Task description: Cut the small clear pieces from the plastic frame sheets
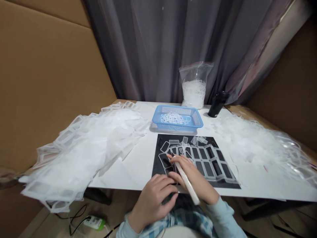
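Note:
My right hand (194,177) is closed around a long white stick-shaped tool (187,183), its lower end pointing back toward me. The tool's far end is near my fingertips, over the mat. My left hand (157,196) is at the table's front edge with its fingers curled in; what they hold, if anything, is hidden. Beneath my right hand lies a translucent plastic sheet with rectangular openings (204,162), on a black mat (158,168). Several small clear rectangular pieces (198,141) and thin frames (164,146) lie loose at the mat's far side.
Behind the mat stands a blue basket (198,124) with thin white frames (173,118). A zip bag (194,89) of white pieces and a black bottle (218,105) stand farther back. Piled plastic sheets (74,155) overhang the left front edge; translucent scraps (262,142) cover the right side.

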`<state>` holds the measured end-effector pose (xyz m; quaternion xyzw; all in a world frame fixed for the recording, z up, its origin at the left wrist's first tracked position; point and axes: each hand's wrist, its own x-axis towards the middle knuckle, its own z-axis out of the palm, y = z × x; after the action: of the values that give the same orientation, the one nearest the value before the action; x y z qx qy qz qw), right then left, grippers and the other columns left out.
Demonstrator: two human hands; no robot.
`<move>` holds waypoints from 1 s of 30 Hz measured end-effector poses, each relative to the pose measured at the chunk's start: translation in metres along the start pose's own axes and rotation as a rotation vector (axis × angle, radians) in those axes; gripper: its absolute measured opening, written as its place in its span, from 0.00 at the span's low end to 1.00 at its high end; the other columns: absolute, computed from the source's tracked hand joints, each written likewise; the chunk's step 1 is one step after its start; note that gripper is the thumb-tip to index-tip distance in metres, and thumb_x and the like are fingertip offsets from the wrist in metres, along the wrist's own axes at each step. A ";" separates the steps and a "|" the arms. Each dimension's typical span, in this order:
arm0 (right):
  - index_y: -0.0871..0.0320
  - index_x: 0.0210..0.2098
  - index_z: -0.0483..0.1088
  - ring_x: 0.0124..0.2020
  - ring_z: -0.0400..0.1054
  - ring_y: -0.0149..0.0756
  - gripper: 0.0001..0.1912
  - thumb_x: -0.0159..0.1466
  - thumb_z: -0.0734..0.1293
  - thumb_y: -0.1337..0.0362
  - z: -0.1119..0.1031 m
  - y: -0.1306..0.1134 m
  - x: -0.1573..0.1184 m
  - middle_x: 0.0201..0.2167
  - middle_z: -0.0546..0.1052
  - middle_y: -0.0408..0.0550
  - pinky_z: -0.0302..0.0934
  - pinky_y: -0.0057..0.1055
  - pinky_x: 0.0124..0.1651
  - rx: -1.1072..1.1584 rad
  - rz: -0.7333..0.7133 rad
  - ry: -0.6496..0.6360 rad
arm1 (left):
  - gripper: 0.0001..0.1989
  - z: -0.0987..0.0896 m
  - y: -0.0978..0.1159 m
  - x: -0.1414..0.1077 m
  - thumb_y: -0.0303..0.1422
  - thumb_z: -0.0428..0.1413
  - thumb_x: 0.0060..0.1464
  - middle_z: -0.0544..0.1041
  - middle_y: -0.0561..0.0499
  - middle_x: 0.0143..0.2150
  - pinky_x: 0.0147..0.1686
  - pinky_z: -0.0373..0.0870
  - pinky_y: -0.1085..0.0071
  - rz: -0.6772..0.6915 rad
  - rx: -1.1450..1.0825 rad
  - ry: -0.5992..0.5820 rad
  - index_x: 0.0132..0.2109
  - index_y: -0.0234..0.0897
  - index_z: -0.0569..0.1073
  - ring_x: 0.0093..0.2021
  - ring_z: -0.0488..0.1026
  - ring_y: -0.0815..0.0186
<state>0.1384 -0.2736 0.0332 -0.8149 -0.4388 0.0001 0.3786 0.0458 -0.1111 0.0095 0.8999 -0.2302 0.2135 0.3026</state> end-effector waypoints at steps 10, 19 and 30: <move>0.57 0.55 0.62 0.62 0.58 0.52 0.16 0.70 0.64 0.62 0.017 0.014 0.032 0.51 0.74 0.54 0.36 0.64 0.64 -0.267 0.061 0.025 | 0.05 -0.007 -0.001 -0.003 0.27 0.52 0.61 0.77 0.50 0.39 0.37 0.68 0.69 -0.030 -0.055 0.006 0.39 0.39 0.72 0.37 0.73 0.66; 0.57 0.50 0.61 0.60 0.58 0.60 0.17 0.70 0.62 0.51 0.017 0.028 0.028 0.51 0.72 0.57 0.28 0.72 0.60 -0.226 0.296 0.341 | 0.11 -0.019 -0.020 -0.012 0.27 0.53 0.62 0.78 0.50 0.43 0.45 0.70 0.67 -0.068 0.050 0.091 0.52 0.39 0.70 0.41 0.74 0.65; 0.57 0.38 0.75 0.37 0.71 0.37 0.19 0.72 0.59 0.53 -0.003 0.008 0.027 0.35 0.77 0.49 0.64 0.31 0.42 0.212 0.141 0.356 | 0.25 -0.015 -0.014 -0.007 0.40 0.57 0.58 0.70 0.45 0.58 0.57 0.55 0.56 -0.164 0.321 0.105 0.60 0.37 0.67 0.57 0.65 0.54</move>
<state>0.1617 -0.2583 0.0391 -0.7863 -0.3046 -0.0712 0.5329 0.0440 -0.0898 0.0102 0.9401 -0.1028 0.2686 0.1832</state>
